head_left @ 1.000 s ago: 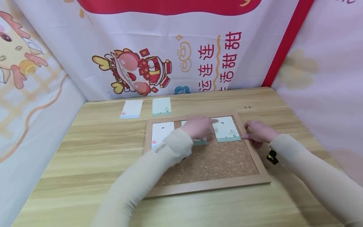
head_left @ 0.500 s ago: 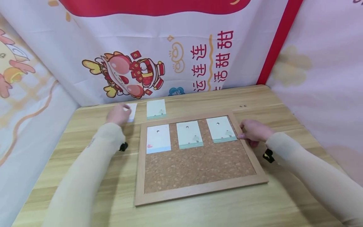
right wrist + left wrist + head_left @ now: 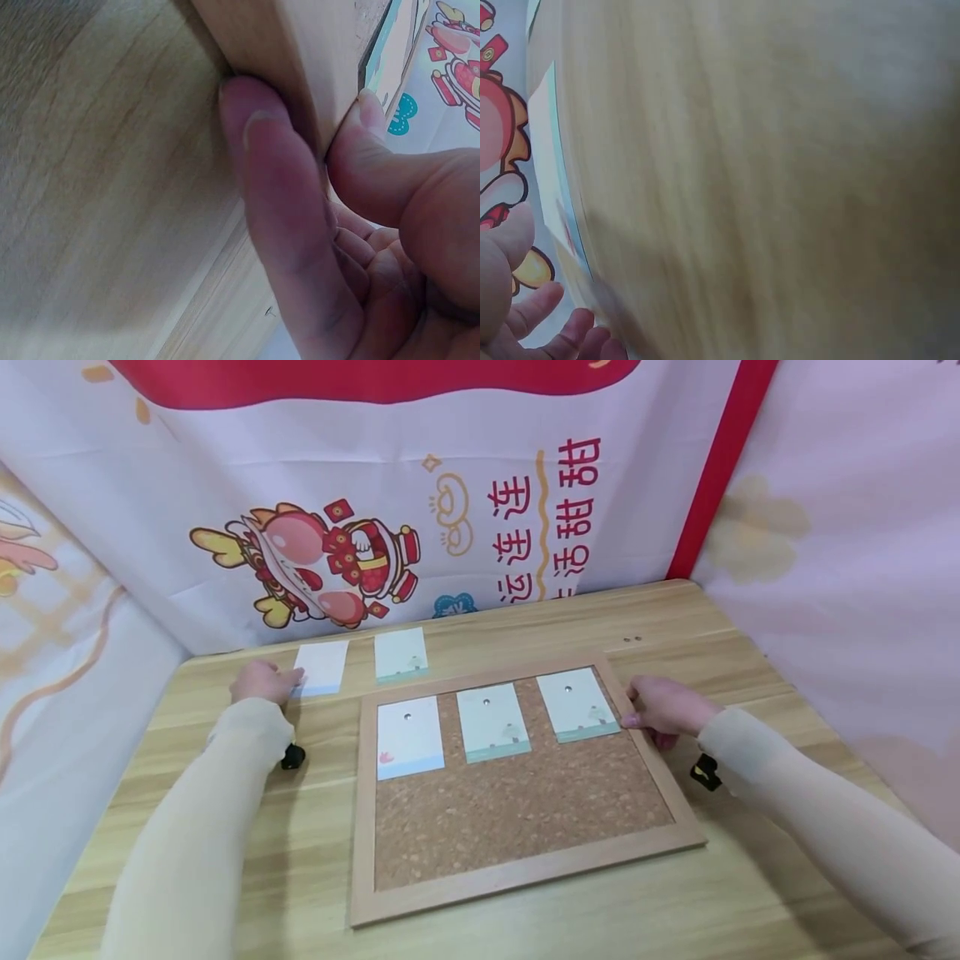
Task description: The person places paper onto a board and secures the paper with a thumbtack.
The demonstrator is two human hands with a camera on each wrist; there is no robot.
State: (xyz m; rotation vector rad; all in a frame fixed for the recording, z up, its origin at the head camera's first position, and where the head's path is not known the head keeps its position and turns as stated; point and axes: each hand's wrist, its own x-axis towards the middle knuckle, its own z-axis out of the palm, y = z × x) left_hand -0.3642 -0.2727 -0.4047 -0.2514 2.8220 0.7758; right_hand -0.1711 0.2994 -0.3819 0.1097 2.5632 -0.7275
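My right hand [image 3: 667, 706] grips the right side of a wood-framed corkboard [image 3: 525, 814]. In the right wrist view, thumb and fingers [image 3: 289, 210] pinch the frame [image 3: 300, 67] from both faces. Three paper cards hang on the board's upper half, each under a small round silver pin: a blue-edged card [image 3: 408, 739] and two green-edged ones, middle [image 3: 491, 718] and right [image 3: 576, 706]. My left hand [image 3: 262, 682] is at the left edge of a loose blue-edged card [image 3: 324, 662]. In the left wrist view its fingers [image 3: 570, 334] are spread beside that card [image 3: 547, 165], not closed on it.
A loose green-edged card [image 3: 400, 647] lies behind the board on the wooden table [image 3: 645, 918]. Two small dark round pieces [image 3: 632, 639] sit at the back right. A printed cloth [image 3: 375, 427] stands along the back edge, with further cloth walls at both sides.
My left hand left the board's top, crossed to the loose blue-edged card, then slid to its left edge. The right hand keeps hold of the frame. The head view shifted slightly.
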